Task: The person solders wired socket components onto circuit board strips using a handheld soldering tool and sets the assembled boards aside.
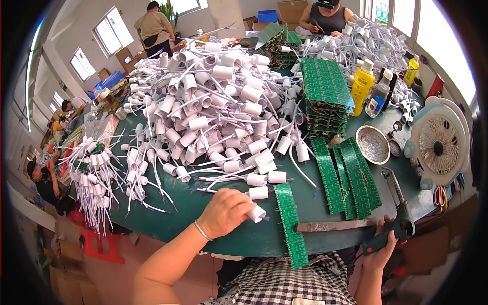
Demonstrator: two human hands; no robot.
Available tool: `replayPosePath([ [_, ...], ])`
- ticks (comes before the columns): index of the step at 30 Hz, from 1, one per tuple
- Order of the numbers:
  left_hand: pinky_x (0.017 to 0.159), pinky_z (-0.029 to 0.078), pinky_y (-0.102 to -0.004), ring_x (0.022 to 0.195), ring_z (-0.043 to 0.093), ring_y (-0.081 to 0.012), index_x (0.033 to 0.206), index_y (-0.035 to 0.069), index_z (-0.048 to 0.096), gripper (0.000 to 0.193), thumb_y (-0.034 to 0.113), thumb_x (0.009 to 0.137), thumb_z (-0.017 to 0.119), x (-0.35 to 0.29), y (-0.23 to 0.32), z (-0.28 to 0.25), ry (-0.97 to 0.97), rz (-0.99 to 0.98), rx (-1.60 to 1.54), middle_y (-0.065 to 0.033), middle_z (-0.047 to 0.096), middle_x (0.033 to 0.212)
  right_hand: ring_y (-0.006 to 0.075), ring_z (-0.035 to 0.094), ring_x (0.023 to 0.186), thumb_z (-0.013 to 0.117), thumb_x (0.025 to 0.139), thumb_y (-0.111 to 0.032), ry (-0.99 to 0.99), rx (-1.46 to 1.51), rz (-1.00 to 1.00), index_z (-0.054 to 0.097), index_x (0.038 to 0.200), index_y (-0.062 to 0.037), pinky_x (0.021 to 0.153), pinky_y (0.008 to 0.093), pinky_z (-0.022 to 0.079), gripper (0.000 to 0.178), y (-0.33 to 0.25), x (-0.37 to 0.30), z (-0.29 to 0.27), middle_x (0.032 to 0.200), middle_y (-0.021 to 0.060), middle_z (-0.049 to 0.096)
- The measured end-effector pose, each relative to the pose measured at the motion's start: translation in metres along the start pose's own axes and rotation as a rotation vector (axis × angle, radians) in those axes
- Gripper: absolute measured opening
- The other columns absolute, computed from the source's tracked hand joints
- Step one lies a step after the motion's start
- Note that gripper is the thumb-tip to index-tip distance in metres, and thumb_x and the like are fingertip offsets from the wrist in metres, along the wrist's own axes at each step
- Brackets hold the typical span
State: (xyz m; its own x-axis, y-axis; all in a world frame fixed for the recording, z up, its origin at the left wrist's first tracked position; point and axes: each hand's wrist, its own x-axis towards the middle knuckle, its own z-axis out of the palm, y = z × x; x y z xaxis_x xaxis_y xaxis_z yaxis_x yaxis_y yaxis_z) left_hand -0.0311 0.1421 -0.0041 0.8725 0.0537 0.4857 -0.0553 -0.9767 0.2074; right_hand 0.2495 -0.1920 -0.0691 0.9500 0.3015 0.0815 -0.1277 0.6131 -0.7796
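My left hand (226,212) is closed around a white lamp socket (256,213) with thin wire ends poking out of its right side. In my right hand (381,250) is a dark green soldering gun (404,221), its metal front tube pointing up and away. Between the hands, a green circuit board strip (291,223) lies across the table's near edge. A flat metal bar (333,225) reaches from that strip toward my right hand. Just beyond my left hand, another white socket (258,193) lies by the strip's far end.
A large heap of wired white sockets (203,101) fills the middle. More circuit boards (325,86) stand stacked behind loose strips (351,178). On the right are a metal bowl (372,144), a yellow bottle (362,87) and a small fan (438,145). A person (329,18) sits across the table.
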Motion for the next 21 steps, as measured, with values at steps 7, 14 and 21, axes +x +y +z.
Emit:
replayPosePath([
  [7,0.1,0.035,-0.0484,0.119,0.044,-0.0356,0.128,0.016,0.049,0.063,0.021,0.071,0.076,0.055,-0.022,0.009,0.253,-0.39,0.148,-0.0111,0.047,0.129,0.0239,0.051,0.114,0.056,0.091,-0.022,-0.001,-0.017,-0.008,0.037,0.135,-0.0037,0.107,0.0361,0.037,0.051,-0.002,-0.001,0.006,0.131,0.0181,0.046],
  [14,0.112,0.016,-0.057,0.14,0.021,-0.0377,0.142,0.028,0.038,0.084,0.041,0.069,0.077,0.033,-0.029,0.027,-0.2,-0.238,0.293,-0.0099,0.024,0.152,0.0248,0.051,0.115,0.055,0.091,-0.021,-0.016,0.007,0.007,0.039,0.133,-0.0018,0.108,0.0366,0.037,0.049,-0.005,-0.004,0.011,0.13,0.0187,0.046],
  [21,0.109,0.021,-0.0569,0.138,0.025,-0.0375,0.144,0.022,0.036,0.077,0.036,0.077,0.072,0.054,-0.039,0.041,0.003,-0.378,0.395,-0.0115,0.025,0.151,0.0247,0.051,0.114,0.054,0.092,-0.021,-0.031,0.015,0.014,0.042,0.13,-0.0007,0.107,0.0364,0.037,0.045,-0.003,-0.002,0.006,0.13,0.0183,0.046],
])
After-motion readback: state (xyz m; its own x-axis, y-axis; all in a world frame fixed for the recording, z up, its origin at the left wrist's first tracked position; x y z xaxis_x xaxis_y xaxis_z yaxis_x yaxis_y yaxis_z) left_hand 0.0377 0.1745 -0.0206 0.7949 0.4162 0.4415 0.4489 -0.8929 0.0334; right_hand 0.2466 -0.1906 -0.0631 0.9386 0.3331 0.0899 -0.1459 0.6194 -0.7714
